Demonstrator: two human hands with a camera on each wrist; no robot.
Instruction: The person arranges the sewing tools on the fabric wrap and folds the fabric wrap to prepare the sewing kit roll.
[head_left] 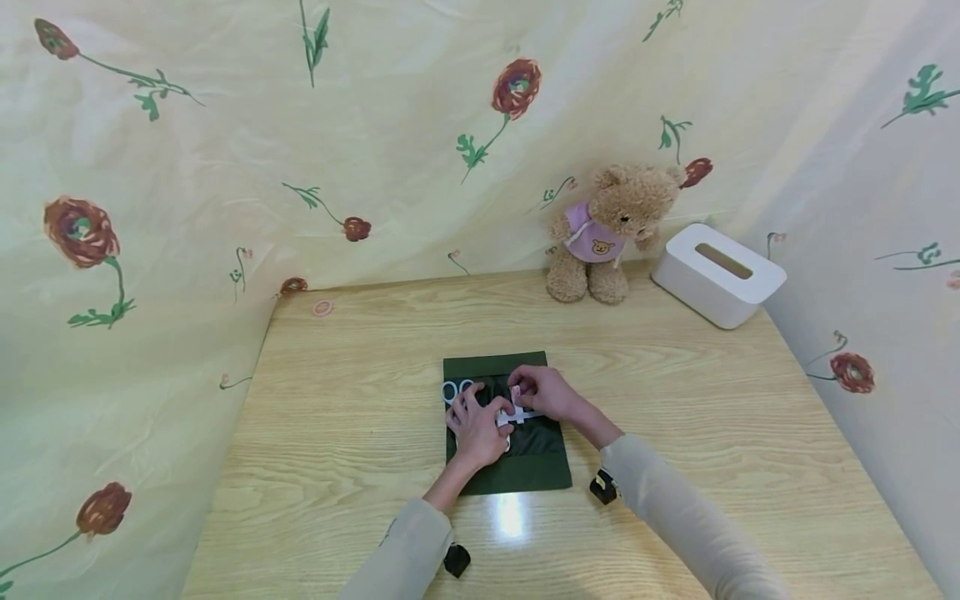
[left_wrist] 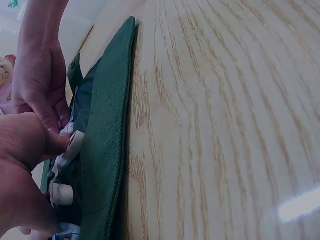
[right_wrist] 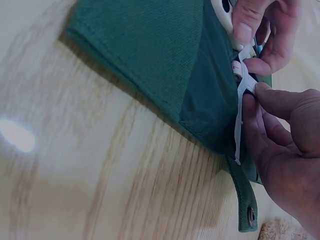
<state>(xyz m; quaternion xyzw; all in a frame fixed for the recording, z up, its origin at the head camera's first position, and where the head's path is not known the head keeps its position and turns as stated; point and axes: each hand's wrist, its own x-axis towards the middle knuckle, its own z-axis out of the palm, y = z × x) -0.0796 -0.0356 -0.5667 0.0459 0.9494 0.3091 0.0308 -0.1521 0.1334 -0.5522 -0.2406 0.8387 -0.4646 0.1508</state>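
A dark green fabric pouch [head_left: 517,477] lies unfolded on the table, with a white elastic band [right_wrist: 239,125] across its inside. My left hand [head_left: 478,429] rests over the pouch's left half, its thumb and forefinger pinching the elastic band. Between the thumb and fingers of my right hand [head_left: 546,393] is a small white strip with a pinkish end [head_left: 515,393], held at the band. A small white roll with fine markings [right_wrist: 237,69] sits right beside the band. Scissors with pale blue handles [head_left: 450,392] stick out by the left fingers. White rounded pieces [left_wrist: 63,194] show beneath the left hand.
The pouch has a strap with a metal snap [right_wrist: 251,216]. Farther back on the wooden table [head_left: 360,433] stand a teddy bear [head_left: 600,242] and a white tissue box [head_left: 712,279]. A small pink ring [head_left: 322,308] lies at the far left, by the flowered cloth wall.
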